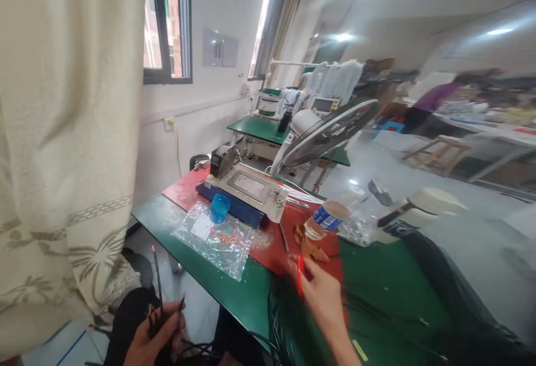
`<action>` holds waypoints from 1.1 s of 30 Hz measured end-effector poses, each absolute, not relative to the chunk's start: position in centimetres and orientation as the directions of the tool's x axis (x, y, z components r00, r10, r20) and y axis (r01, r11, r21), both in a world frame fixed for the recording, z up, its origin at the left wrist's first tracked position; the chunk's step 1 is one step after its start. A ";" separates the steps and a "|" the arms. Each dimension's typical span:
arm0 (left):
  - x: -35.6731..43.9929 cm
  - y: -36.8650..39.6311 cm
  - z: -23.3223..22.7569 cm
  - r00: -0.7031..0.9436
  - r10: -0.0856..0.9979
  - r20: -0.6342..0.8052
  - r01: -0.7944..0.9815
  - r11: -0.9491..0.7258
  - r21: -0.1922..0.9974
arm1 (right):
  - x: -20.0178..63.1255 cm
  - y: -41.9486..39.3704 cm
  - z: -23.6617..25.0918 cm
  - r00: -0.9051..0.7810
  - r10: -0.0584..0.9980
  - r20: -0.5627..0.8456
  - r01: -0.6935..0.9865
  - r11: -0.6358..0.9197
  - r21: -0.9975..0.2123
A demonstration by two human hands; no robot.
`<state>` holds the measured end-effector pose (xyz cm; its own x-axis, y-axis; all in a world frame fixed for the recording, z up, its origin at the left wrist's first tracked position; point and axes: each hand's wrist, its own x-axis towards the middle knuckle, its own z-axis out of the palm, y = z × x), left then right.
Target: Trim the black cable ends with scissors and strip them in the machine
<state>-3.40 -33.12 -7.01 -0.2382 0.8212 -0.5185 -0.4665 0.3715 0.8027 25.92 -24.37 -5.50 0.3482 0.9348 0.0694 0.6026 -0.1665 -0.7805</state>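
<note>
In the head view, my left hand is closed around several thin black cables near the lower edge. The raised end of one cable is pinkish red, and short cable ends stick out between the fingers. Over the table, my right hand grips a red-handled tool; motion blur hides its working end and exact kind. A brown piece lies just beyond that hand, at the foot of a clear bottle with a blue label. More black cables hang over the table edge between my hands.
A clear plastic bag with small orange bits lies under a blue cup. Behind it stands a blue-based machine. A fan rises beyond the table. The curtain hangs close on the left. Black material covers the right side.
</note>
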 end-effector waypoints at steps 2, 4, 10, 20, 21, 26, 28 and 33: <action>-3.3 -33.0 -7.4 -0.136 0.838 -0.529 -0.475 0.414 0.777 | 23.2 -26.4 -5.4 0.112 0.992 -0.056 0.405 -0.097 -0.909; -3.0 -33.0 -7.3 -0.096 0.853 -0.513 -0.443 0.425 0.789 | 19.9 -28.0 -5.2 -0.100 0.981 -0.167 0.280 -0.134 -0.951; -2.0 -33.1 -6.4 0.016 0.854 -0.521 -0.400 0.483 0.779 | 12.9 -28.9 -5.0 -0.388 0.891 -0.235 0.007 -0.252 -0.968; -1.9 -33.0 -6.1 0.079 0.900 -0.430 -0.309 0.432 0.847 | 10.8 -28.5 -6.0 -0.492 0.720 -0.490 -0.388 -0.685 -0.617; -1.8 -32.9 -6.0 0.066 0.901 -0.429 -0.296 0.429 0.854 | 10.9 -28.4 -6.2 -0.461 0.752 -0.471 -0.385 -0.647 -0.658; -0.8 -32.3 -5.8 0.050 0.896 -0.442 -0.313 0.435 0.845 | 11.7 -28.0 -6.7 -0.272 0.933 -0.235 -0.122 -0.276 -0.954; -0.6 -31.9 -5.7 0.040 0.893 -0.449 -0.326 0.436 0.839 | 12.1 -27.8 -6.5 -0.271 0.933 -0.237 -0.078 -0.266 -0.961; -0.5 -31.1 -5.2 -0.060 0.872 -0.485 -0.386 0.428 0.817 | 14.5 -27.8 -5.4 -0.336 0.938 -0.090 0.145 -0.043 -0.988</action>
<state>-0.50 -31.08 -5.21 -0.0599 0.8722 -0.4854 -0.3856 0.4283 0.8172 14.50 -27.79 -5.45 -0.3358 0.9376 -0.0905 0.1450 -0.0435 -0.9885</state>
